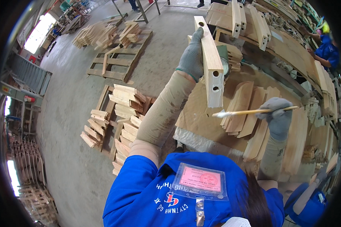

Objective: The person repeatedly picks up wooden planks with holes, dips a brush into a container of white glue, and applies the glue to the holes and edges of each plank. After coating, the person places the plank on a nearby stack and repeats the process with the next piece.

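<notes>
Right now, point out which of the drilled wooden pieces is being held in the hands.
The long pale bar with round holes, gripped upright by the gloved left hand. The other drilled pieces lean untouched against the bench behind.

Pretty bright daylight pouring in from the blown-out doorway at 10 o'clock; heavy fisheye bending, black vignette around the rim.

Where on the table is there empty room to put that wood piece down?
Bare brown tabletop lies between the left hand's forearm and the fanned slats. Right of the brush in the right hand, boards crowd the table.
</notes>
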The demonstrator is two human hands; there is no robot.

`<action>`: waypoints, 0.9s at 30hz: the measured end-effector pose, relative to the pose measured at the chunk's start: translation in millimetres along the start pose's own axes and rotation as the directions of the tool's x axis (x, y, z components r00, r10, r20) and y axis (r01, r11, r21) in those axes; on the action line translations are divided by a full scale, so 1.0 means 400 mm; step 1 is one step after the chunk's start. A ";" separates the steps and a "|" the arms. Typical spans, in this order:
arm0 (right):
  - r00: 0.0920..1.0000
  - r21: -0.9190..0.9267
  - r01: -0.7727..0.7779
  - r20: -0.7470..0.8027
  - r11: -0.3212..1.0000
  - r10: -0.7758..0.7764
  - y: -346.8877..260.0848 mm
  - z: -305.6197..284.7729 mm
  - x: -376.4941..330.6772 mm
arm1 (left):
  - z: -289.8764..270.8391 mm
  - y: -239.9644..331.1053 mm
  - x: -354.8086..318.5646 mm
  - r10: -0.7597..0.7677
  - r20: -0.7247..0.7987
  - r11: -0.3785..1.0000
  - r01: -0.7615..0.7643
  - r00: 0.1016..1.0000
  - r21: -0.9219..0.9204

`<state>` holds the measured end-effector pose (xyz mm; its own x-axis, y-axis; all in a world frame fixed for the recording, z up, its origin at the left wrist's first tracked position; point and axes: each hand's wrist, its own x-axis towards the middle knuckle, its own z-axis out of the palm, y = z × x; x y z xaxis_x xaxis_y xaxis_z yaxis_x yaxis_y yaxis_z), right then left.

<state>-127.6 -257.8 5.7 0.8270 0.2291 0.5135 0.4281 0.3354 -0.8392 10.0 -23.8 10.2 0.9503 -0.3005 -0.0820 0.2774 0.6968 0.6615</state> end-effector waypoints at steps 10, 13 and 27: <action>0.967 -0.598 0.051 -0.170 0.800 -0.190 -0.114 0.119 0.061 | -0.019 -0.005 0.007 0.227 -0.087 0.962 -0.210 0.970 0.176; 0.969 -0.732 0.145 -0.033 0.666 -0.247 -0.115 0.142 0.077 | -0.016 -0.001 0.004 0.271 -0.096 0.945 -0.246 0.958 0.217; 0.946 -0.811 0.201 0.015 0.550 -0.323 -0.096 0.180 0.067 | -0.030 0.015 0.006 0.329 -0.106 0.925 -0.297 0.938 0.237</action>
<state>-148.2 -198.8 64.5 0.6389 0.1225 0.7595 0.6969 -0.5102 -0.5040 15.8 -12.6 5.0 0.9980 0.0164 0.0615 -0.0596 0.5790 0.8131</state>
